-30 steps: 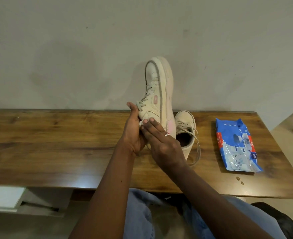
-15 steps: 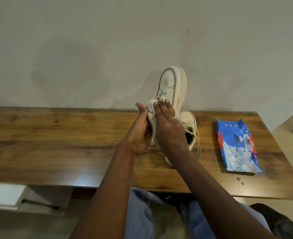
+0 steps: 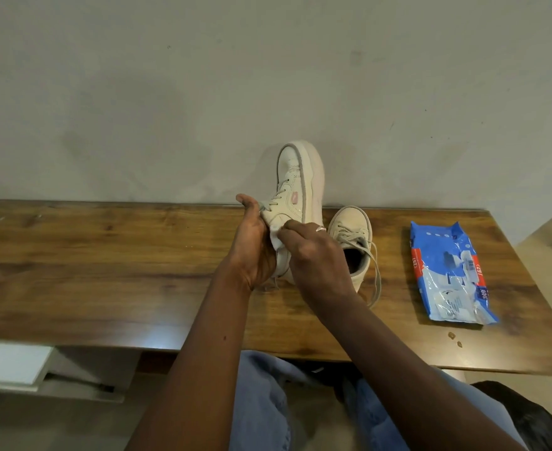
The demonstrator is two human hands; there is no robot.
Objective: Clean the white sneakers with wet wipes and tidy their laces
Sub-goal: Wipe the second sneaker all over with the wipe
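My left hand (image 3: 251, 245) grips a white sneaker (image 3: 295, 183) by its heel end and holds it toe-up above the table. Its laced top and small pink patch face me. My right hand (image 3: 316, 258) presses a white wet wipe (image 3: 276, 236) against the shoe's side near the ankle, fingers closed on the wipe. The second white sneaker (image 3: 354, 232) stands on the table just right of my hands. Its opening faces me and its loose laces trail toward the front.
The wooden table (image 3: 105, 271) runs along a plain wall. A blue pack of wet wipes (image 3: 450, 271) lies at the right. Two small crumbs (image 3: 455, 339) sit near the front right edge. My legs in jeans are below the table edge.
The held sneaker has swung back toward upright and turned its laced side to me. My right hand slid with the wipe from the upper laces down to the ankle part.
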